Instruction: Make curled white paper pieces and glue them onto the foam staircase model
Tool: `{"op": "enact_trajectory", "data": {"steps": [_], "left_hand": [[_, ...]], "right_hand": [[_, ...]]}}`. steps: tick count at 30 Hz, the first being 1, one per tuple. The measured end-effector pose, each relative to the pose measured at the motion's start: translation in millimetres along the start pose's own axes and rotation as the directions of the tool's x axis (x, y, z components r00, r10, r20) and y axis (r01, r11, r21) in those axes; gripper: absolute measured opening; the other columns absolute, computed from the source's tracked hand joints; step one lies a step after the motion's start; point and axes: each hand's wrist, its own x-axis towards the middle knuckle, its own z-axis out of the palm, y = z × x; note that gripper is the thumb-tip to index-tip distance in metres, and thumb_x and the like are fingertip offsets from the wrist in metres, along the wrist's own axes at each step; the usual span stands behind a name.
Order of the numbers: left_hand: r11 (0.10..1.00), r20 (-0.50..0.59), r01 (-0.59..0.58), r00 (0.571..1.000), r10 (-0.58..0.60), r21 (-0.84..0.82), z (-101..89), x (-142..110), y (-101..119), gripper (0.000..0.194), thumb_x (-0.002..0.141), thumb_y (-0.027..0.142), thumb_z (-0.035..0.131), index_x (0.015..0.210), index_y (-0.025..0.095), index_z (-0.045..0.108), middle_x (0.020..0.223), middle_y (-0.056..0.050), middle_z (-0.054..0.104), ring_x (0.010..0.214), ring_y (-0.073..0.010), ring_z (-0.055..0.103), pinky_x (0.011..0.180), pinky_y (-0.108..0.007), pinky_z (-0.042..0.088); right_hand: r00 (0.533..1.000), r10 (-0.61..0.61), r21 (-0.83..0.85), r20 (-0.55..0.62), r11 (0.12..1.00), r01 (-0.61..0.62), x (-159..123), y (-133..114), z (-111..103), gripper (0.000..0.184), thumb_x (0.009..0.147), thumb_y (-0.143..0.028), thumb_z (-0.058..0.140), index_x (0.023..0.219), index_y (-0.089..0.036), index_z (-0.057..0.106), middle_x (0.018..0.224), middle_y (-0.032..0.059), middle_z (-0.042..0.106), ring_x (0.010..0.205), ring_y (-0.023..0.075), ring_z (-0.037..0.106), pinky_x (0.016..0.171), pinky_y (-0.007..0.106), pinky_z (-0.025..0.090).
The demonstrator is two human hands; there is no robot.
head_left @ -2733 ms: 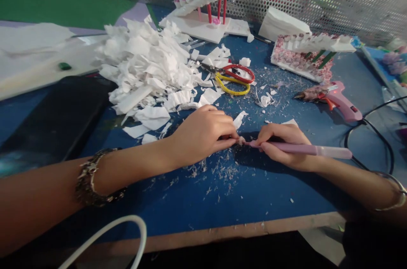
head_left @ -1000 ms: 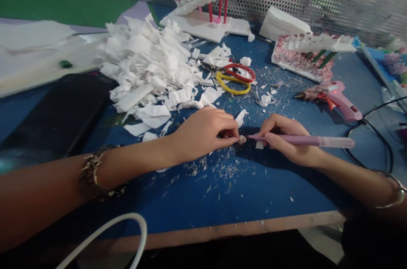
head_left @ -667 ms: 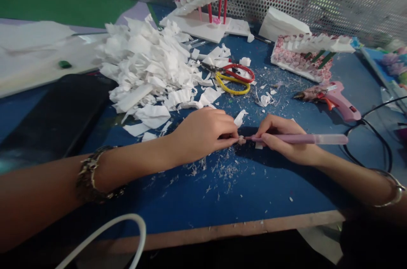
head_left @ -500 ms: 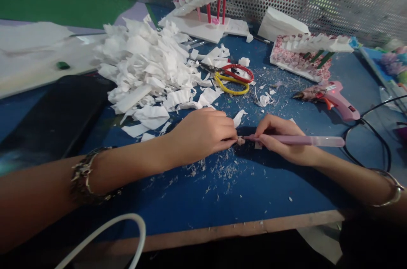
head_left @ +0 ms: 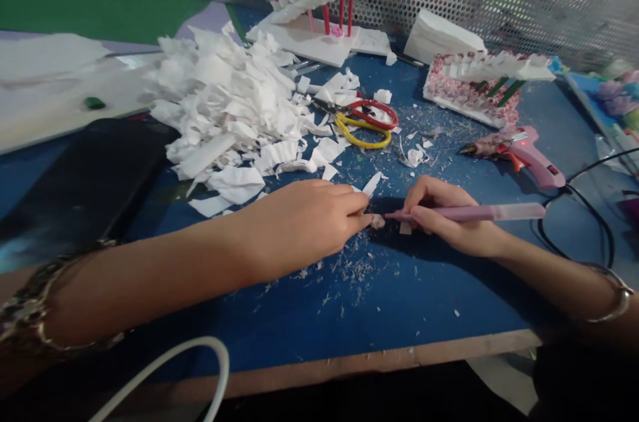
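My left hand [head_left: 304, 222] rests on the blue board [head_left: 359, 302], its fingertips pinched on a small pale foam piece [head_left: 377, 221]. My right hand [head_left: 444, 214] grips a long lilac craft knife [head_left: 479, 212] like a pen. The knife's tip points left and sits against the small piece. Fine white shavings [head_left: 349, 262] lie scattered just below both hands. A small white offcut [head_left: 405, 227] lies under the knife, by my right fingers.
A heap of white foam scraps [head_left: 229, 102] fills the left middle. Red and yellow scissors [head_left: 367, 122] lie behind the hands. A pink glue gun [head_left: 524, 152] with a black cord [head_left: 589, 209] lies at right. Two foam staircase models [head_left: 319, 2] [head_left: 479, 82] stand at the back. A black pad [head_left: 84, 182] lies at left.
My left forearm has slid forward and lower into view, the bracelet now near the left edge. The knife has shifted slightly against the small piece. The rest of the board looks the same.
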Motion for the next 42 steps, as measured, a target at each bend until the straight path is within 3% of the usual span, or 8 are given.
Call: {"op": "enact_trajectory", "data": {"steps": [7, 13, 29, 33, 42], "left_hand": [[0.998, 0.121, 0.069, 0.99, -0.069, 0.009, -7.3, -2, 10, 0.034, 0.09, 0.013, 0.038, 0.116, 0.017, 0.06, 0.093, -0.007, 0.065, 0.081, -0.0181, 0.057, 0.066, -0.028, 0.037], [0.995, 0.127, 0.101, 0.987, -0.099, -0.011, -8.8, -3, 12, 0.036, 0.09, 0.012, 0.038, 0.12, 0.017, 0.057, 0.099, -0.007, 0.065, 0.084, -0.0181, 0.057, 0.067, -0.027, 0.037], [0.995, 0.187, 0.091, 0.979, -0.082, -0.042, -9.5, -3, 10, 0.042, 0.085, 0.015, 0.044, 0.126, 0.016, 0.052, 0.105, -0.009, 0.062, 0.086, -0.0196, 0.056, 0.07, -0.029, 0.038], [0.995, 0.214, 0.091, 0.974, -0.08, -0.043, -11.7, -2, 10, 0.043, 0.083, 0.016, 0.047, 0.126, 0.016, 0.051, 0.103, -0.008, 0.062, 0.084, -0.019, 0.055, 0.07, -0.029, 0.038], [0.997, 0.134, 0.058, 0.99, -0.05, -0.052, -10.2, -5, 9, 0.042, 0.08, 0.017, 0.051, 0.122, 0.013, 0.054, 0.102, -0.01, 0.062, 0.083, -0.0187, 0.057, 0.069, -0.028, 0.04]], "right_hand": [[1.0, 0.022, 0.052, -0.012, 0.998, -0.021, -1, 2, -1, 0.017, 0.09, -0.03, 0.051, 0.079, -0.016, 0.053, 0.067, -0.0018, 0.057, 0.057, 0.0058, 0.05, 0.052, 0.019, 0.038], [1.0, 0.024, 0.138, 0.011, 0.99, -0.025, -2, 4, -1, 0.017, 0.09, -0.029, 0.051, 0.079, -0.016, 0.054, 0.069, -0.0011, 0.059, 0.057, 0.0053, 0.052, 0.051, 0.018, 0.038], [0.998, 0.043, 0.172, 0.037, 0.984, -0.048, -2, 7, 0, 0.019, 0.089, -0.033, 0.052, 0.079, -0.017, 0.053, 0.068, -0.0002, 0.058, 0.057, 0.0074, 0.052, 0.049, 0.019, 0.038], [0.999, 0.054, 0.164, -0.007, 0.985, -0.052, -2, 6, 1, 0.017, 0.09, -0.032, 0.051, 0.082, -0.017, 0.054, 0.068, -0.0003, 0.058, 0.056, 0.0069, 0.052, 0.05, 0.02, 0.039], [0.999, 0.04, 0.169, 0.014, 0.985, -0.042, -3, 5, -1, 0.018, 0.089, -0.031, 0.052, 0.079, -0.016, 0.054, 0.066, -0.0006, 0.058, 0.055, 0.007, 0.052, 0.05, 0.02, 0.039]]}}
